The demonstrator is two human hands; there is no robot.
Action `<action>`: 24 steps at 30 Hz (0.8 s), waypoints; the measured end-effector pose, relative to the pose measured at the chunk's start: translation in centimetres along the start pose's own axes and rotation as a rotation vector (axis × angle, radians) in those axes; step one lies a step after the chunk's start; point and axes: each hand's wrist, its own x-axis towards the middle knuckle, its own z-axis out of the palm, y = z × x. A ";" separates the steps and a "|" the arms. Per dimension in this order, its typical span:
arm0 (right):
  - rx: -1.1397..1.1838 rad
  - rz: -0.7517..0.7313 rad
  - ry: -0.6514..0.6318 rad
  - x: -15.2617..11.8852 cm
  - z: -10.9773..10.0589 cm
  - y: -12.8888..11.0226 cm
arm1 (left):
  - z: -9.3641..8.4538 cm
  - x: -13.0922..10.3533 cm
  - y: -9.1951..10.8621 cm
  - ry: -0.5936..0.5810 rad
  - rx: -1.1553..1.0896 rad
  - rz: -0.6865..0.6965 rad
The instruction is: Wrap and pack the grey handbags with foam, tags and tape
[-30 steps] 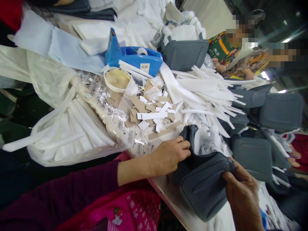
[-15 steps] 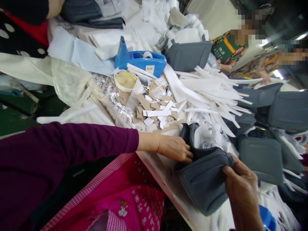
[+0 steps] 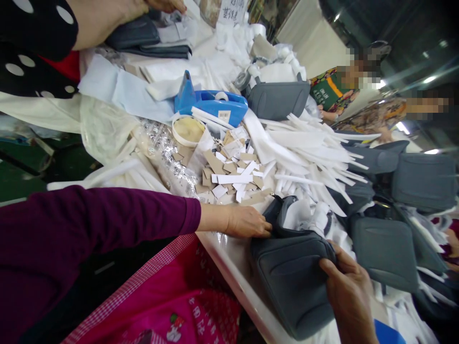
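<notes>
A dark grey bag [image 3: 294,282] stands tilted at the table's front edge, its top open and white wrapping [image 3: 304,215] showing inside. My right hand [image 3: 347,282] pinches the bag's upper right corner, thumb on the front panel. From the left my left hand [image 3: 249,222] reaches to the bag's left upper side, fingers bent against the dark opening; the fingertips are partly hidden there. Beyond the hands lies a heap of white and brown card pieces [image 3: 233,179], close to a round tub [image 3: 188,131] of yellowish paste.
A blue tape dispenser [image 3: 218,107] sits behind the tub. White foam strips [image 3: 304,148] spread to its right, with several grey bags [image 3: 383,248] beyond. Another person's arm [image 3: 107,19] reaches in at the top left; two people stand at the back right.
The bag and my right hand have shifted slightly left and down in view. My left hand has drawn back a little to the left, and more of the other person's arm shows.
</notes>
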 end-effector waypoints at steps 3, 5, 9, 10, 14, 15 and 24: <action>0.008 -0.004 -0.013 -0.2 0.0 -0.4 | -0.4 0.0 0.7 -0.047 0.028 -0.057; 0.005 0.002 -0.028 -0.2 0.0 -0.6 | -0.6 0.3 1.3 -0.068 0.044 -0.129; 0.009 -0.011 -0.124 0.0 0.1 -0.6 | -0.7 0.8 2.3 -0.050 0.059 -0.292; -0.003 -0.022 -0.144 0.0 0.3 -0.6 | -0.7 0.8 2.5 -0.054 0.058 -0.322; -0.088 -0.093 -0.223 -0.1 1.2 -1.2 | -0.3 0.5 2.8 -0.051 0.029 -0.382; -0.101 -0.104 -0.242 -0.2 1.4 -1.4 | -0.2 0.4 2.8 -0.040 0.014 -0.399; -0.178 -0.183 -0.245 -0.6 2.3 -2.3 | 0.3 0.9 4.0 0.081 -0.145 -0.693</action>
